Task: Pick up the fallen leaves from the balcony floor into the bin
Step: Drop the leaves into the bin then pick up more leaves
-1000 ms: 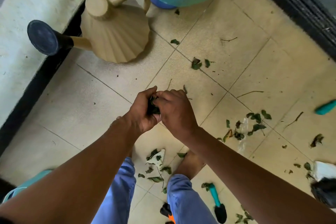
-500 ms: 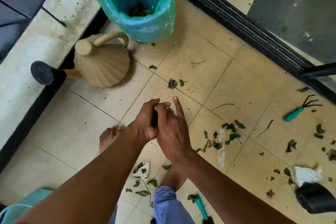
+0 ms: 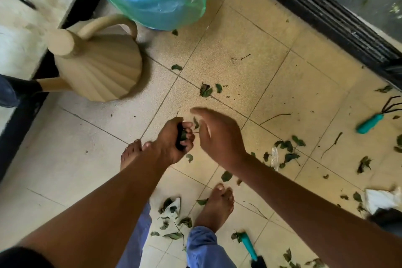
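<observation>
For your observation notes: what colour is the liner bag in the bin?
Translucent green liner bag, clearest in the head view.

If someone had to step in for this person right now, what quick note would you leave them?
Left hand: grips a bunch of dark green leaves.
Right hand: open, holding nothing, beside the left.
Bin with the green plastic liner: ahead, next to the beige ribbed watering can; some leaves already inside.
Left to do: drop the bunch in, then gather the scattered leaves on the tiled floor, to the right and around the feet.
</observation>
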`<action>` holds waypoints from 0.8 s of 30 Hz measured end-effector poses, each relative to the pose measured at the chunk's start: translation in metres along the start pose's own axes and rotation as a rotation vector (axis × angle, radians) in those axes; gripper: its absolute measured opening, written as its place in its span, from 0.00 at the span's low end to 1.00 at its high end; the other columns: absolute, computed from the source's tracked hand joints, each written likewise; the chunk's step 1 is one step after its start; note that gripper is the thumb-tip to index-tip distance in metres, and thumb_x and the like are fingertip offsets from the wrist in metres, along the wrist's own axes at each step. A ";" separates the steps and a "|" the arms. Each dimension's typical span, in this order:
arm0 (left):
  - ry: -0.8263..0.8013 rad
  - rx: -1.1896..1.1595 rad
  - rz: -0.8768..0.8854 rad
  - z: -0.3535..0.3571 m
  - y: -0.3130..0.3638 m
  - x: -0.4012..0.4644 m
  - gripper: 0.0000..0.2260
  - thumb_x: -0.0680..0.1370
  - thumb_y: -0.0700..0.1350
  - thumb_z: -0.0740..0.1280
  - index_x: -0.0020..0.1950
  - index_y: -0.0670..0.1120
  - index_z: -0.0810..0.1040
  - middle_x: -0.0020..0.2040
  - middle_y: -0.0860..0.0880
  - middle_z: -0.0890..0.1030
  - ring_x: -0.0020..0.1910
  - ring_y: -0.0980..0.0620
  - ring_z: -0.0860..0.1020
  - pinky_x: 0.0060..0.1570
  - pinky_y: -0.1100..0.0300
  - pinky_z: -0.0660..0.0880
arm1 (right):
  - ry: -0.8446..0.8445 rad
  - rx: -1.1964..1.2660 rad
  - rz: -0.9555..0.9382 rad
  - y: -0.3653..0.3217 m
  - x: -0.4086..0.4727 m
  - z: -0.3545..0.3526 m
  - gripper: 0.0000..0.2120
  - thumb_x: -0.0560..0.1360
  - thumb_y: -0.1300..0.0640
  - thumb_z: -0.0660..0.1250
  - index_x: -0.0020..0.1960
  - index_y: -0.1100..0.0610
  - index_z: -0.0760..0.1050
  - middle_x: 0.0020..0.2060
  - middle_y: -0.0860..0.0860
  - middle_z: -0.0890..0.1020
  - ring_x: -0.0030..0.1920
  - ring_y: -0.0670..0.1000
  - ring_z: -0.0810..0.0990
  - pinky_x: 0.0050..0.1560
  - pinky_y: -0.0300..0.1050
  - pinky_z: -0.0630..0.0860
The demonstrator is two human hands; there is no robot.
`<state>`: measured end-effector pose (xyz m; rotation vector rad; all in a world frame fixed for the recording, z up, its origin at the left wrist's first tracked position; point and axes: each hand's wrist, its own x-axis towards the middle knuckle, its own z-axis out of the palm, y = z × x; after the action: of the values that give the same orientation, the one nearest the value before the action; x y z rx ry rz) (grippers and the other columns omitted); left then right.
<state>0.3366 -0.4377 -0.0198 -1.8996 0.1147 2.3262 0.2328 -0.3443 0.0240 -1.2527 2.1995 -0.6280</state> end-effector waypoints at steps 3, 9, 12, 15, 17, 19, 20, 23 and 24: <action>-0.017 -0.059 -0.028 -0.020 0.014 0.019 0.14 0.83 0.48 0.58 0.39 0.45 0.73 0.33 0.50 0.68 0.28 0.56 0.66 0.21 0.68 0.58 | 0.111 -0.070 0.173 0.052 0.040 0.036 0.20 0.78 0.66 0.67 0.69 0.58 0.76 0.60 0.55 0.83 0.57 0.54 0.83 0.53 0.40 0.75; -0.140 -0.153 -0.061 -0.046 0.033 0.033 0.15 0.82 0.48 0.60 0.37 0.46 0.73 0.34 0.50 0.68 0.32 0.57 0.66 0.22 0.69 0.59 | -0.038 -0.376 0.200 0.118 0.090 0.099 0.30 0.77 0.63 0.71 0.76 0.52 0.68 0.77 0.65 0.63 0.76 0.69 0.61 0.70 0.61 0.72; -0.166 -0.177 -0.048 -0.055 0.040 0.035 0.14 0.82 0.48 0.60 0.37 0.45 0.74 0.35 0.50 0.69 0.32 0.57 0.67 0.22 0.70 0.60 | -0.077 -0.501 0.123 0.126 0.096 0.112 0.27 0.76 0.65 0.71 0.73 0.53 0.72 0.76 0.65 0.64 0.75 0.69 0.64 0.64 0.61 0.78; -0.173 -0.185 -0.039 -0.060 0.044 0.035 0.16 0.82 0.49 0.60 0.36 0.44 0.75 0.35 0.49 0.69 0.32 0.57 0.68 0.21 0.70 0.61 | -0.096 -0.537 0.127 0.130 0.095 0.116 0.25 0.75 0.68 0.71 0.70 0.56 0.75 0.73 0.66 0.69 0.73 0.68 0.69 0.59 0.59 0.81; -0.172 -0.183 -0.038 -0.061 0.045 0.036 0.17 0.82 0.49 0.60 0.35 0.44 0.75 0.35 0.49 0.69 0.32 0.56 0.67 0.21 0.70 0.60 | -0.084 -0.524 0.114 0.129 0.091 0.113 0.23 0.74 0.70 0.71 0.67 0.59 0.78 0.71 0.64 0.72 0.71 0.66 0.71 0.56 0.57 0.82; -0.177 -0.190 -0.044 -0.061 0.047 0.036 0.17 0.82 0.49 0.61 0.35 0.44 0.75 0.35 0.49 0.69 0.33 0.56 0.67 0.21 0.70 0.60 | -0.061 -0.514 0.087 0.128 0.088 0.112 0.19 0.73 0.71 0.71 0.62 0.61 0.80 0.68 0.62 0.74 0.67 0.62 0.74 0.51 0.53 0.83; -0.180 -0.198 -0.048 -0.061 0.048 0.037 0.16 0.82 0.49 0.61 0.36 0.44 0.75 0.35 0.49 0.69 0.33 0.56 0.66 0.21 0.70 0.60 | -0.052 -0.514 0.076 0.129 0.087 0.112 0.17 0.73 0.71 0.70 0.60 0.61 0.81 0.66 0.61 0.75 0.64 0.61 0.75 0.49 0.51 0.84; -0.182 -0.211 -0.061 -0.061 0.049 0.039 0.16 0.82 0.48 0.61 0.37 0.43 0.74 0.35 0.49 0.70 0.32 0.56 0.67 0.21 0.70 0.61 | -0.039 -0.527 0.017 0.129 0.089 0.114 0.10 0.70 0.74 0.70 0.49 0.65 0.82 0.54 0.61 0.79 0.54 0.60 0.79 0.38 0.52 0.84; -0.182 -0.213 -0.064 -0.061 0.050 0.039 0.16 0.82 0.48 0.61 0.37 0.43 0.75 0.35 0.48 0.70 0.32 0.56 0.68 0.20 0.69 0.61 | -0.046 -0.529 -0.010 0.126 0.091 0.113 0.09 0.68 0.75 0.70 0.45 0.65 0.81 0.49 0.61 0.78 0.50 0.60 0.79 0.34 0.51 0.82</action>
<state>0.3803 -0.4933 -0.0719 -1.7365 -0.2178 2.5405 0.1867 -0.3809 -0.1595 -1.5092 2.4051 -0.0066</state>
